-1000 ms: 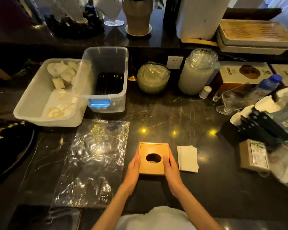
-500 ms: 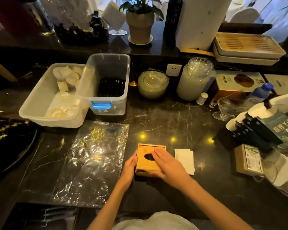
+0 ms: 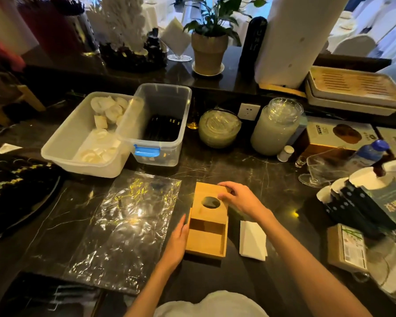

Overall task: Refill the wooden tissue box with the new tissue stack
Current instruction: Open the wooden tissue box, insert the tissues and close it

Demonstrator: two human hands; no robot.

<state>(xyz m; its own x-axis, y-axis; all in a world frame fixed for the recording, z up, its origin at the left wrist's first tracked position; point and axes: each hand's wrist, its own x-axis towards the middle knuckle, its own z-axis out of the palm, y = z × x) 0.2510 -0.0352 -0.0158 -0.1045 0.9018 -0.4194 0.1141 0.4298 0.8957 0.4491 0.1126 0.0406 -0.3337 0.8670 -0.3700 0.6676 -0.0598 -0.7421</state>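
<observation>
The tissue stack (image 3: 253, 241) lies just right of the wooden tissue box (image 3: 206, 243), nearer the right hand (image 3: 240, 199), whose fingers clamp the lid (image 3: 204, 191); the left hand (image 3: 176, 241) presses its side, fingers straight.

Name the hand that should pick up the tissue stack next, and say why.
Right, probably. The tissue stack lies just right of the wooden tissue box, on the side of the right hand, which need only release the lid. The left hand rests flat on the box's left side.

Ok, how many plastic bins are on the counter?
2: the translucent bin holding white pieces at back left, and the blue-latched bin immediately right of it, overlapping its rim.
</observation>
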